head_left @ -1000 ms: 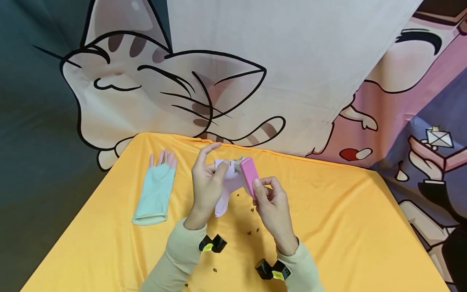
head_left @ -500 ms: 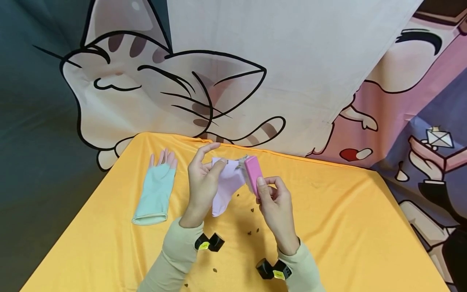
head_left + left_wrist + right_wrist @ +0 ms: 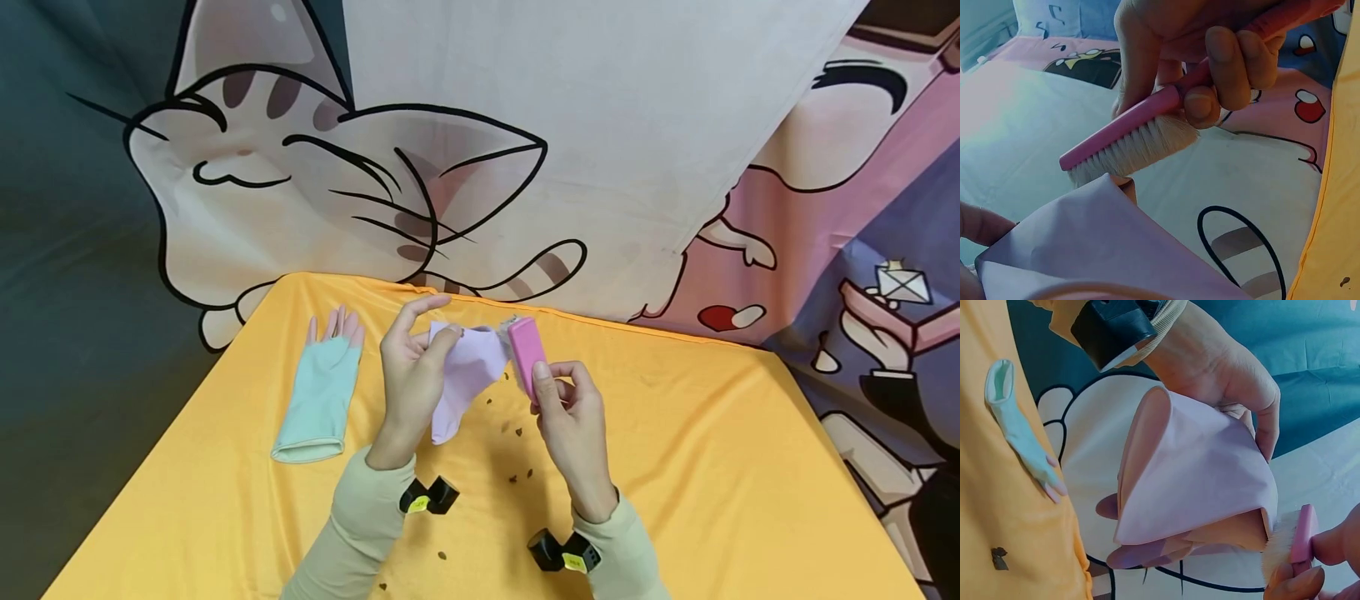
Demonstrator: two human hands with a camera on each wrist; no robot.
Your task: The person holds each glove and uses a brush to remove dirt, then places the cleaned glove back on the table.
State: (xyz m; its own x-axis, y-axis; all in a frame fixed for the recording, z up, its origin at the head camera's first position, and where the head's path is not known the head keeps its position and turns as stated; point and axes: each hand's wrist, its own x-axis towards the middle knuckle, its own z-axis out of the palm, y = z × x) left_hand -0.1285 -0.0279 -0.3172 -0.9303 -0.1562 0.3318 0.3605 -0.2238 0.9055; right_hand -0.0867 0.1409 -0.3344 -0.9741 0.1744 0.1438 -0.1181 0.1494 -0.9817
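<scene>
One lilac glove [image 3: 468, 379] hangs in the left hand's [image 3: 412, 371] hold above a yellow tablecloth [image 3: 720, 467]. One pink brush [image 3: 529, 354] is gripped by the right hand [image 3: 573, 425], bristles [image 3: 1129, 150] beside that glove's edge. One mint glove [image 3: 318, 396] lies well apart, leftward.

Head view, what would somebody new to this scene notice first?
Probably the big smiling cartoon cat across the upper left of the backdrop. Next, the bright pink brush in the right grip, beside the lavender cloth that the left grip holds. Left of both, a teal glove lies on the yellow table cover.
</scene>
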